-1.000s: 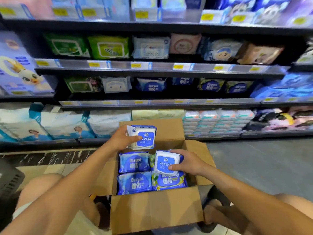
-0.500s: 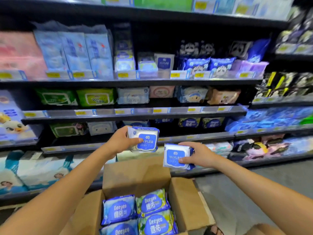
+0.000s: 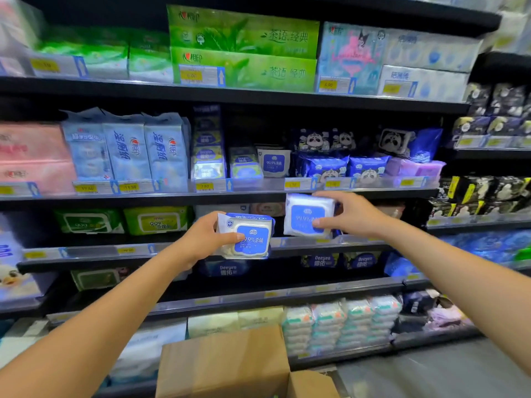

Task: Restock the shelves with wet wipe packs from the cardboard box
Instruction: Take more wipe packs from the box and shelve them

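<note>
Below the shelved pack (image 3: 274, 162) with the same blue label, the right hand (image 3: 353, 215) is clasping the upright right pack (image 3: 309, 215) in its fingers, nearer it, while the left hand (image 3: 201, 239) is gripping the left pack (image 3: 245, 235) lower and leftward.

You are in a shop aisle, in the section for tissues and wipes. Long dark shelves (image 3: 230, 96) run across in front of you, tier above tier, and each carries a clear strip along its front edge with yellow price tags (image 3: 204, 186). The goods sit in rows of like items, faces outward: green tissue packs (image 3: 244, 47) on the top tier, pink packs (image 3: 31, 156) and pale blue packs (image 3: 126, 147) below, panda-printed packs (image 3: 324, 168) to their right, green-lidded wipe packs (image 3: 155, 221) lower down, and small stacked packs (image 3: 339, 323) on the bottom tier. A cardboard box (image 3: 224, 360) sits low in front of the shelving, beside a grey floor (image 3: 431, 374).
</note>
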`<state>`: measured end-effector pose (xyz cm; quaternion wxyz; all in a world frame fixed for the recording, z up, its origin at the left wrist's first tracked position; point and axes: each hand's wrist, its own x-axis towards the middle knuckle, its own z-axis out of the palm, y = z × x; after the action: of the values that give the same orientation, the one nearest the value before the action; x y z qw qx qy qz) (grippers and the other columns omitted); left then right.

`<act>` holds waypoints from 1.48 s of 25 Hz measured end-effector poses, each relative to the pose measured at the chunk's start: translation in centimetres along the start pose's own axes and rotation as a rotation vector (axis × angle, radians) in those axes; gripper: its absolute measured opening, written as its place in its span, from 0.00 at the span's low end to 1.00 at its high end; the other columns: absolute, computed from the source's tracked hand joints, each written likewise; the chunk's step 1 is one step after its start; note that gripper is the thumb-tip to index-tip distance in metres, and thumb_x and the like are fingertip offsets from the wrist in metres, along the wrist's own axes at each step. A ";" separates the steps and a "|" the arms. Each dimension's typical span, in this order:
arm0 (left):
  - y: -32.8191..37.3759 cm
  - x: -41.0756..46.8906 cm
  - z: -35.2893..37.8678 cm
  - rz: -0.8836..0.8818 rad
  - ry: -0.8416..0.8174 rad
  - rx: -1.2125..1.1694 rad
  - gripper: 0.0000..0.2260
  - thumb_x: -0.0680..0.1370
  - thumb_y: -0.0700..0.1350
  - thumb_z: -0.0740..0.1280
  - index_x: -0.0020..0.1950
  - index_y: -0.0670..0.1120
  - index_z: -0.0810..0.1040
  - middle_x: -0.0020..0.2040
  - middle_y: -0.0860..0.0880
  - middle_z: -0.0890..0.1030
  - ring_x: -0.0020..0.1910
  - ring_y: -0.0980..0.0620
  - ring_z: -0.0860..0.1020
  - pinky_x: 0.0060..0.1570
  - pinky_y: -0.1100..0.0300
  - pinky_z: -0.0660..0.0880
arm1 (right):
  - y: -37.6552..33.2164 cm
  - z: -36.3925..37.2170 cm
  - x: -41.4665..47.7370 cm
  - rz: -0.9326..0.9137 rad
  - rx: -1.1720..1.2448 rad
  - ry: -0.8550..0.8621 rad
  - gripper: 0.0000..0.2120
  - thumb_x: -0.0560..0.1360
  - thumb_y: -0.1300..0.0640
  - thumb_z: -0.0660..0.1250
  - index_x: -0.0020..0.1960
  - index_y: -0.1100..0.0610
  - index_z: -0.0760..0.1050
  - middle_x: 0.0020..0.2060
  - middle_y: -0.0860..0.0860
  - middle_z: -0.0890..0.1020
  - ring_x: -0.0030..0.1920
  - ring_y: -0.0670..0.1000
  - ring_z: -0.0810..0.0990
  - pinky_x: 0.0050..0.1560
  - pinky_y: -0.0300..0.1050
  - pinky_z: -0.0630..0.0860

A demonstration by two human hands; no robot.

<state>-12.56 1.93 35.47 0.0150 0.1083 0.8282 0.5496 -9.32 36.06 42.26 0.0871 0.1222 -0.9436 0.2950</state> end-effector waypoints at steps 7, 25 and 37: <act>0.9 3.8 -1.8 0.022 -0.006 -0.069 0.18 0.74 0.47 0.79 0.61 0.49 0.78 0.55 0.49 0.87 0.53 0.51 0.87 0.52 0.50 0.85 | -3.9 -4.4 9.8 -0.106 -0.169 0.183 0.35 0.72 0.45 0.79 0.75 0.46 0.71 0.61 0.46 0.78 0.50 0.49 0.80 0.51 0.44 0.72; -1.5 6.8 -2.7 0.046 -0.003 -0.112 0.18 0.75 0.47 0.78 0.62 0.48 0.78 0.56 0.50 0.87 0.55 0.51 0.86 0.57 0.46 0.83 | -2.6 0.7 21.7 -0.043 -0.847 0.178 0.36 0.69 0.35 0.77 0.73 0.46 0.74 0.64 0.56 0.79 0.65 0.61 0.76 0.66 0.61 0.68; -1.1 7.0 -2.4 0.040 -0.009 -0.146 0.19 0.75 0.44 0.78 0.63 0.48 0.77 0.57 0.49 0.87 0.55 0.52 0.86 0.57 0.48 0.84 | -3.0 1.6 22.2 -0.078 -0.855 0.207 0.33 0.72 0.41 0.76 0.75 0.46 0.71 0.67 0.56 0.78 0.66 0.61 0.76 0.67 0.61 0.67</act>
<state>-19.94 0.78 36.10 0.0154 0.1259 0.7836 0.6081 -29.81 28.84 47.83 0.2349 0.0808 -0.9619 -0.1146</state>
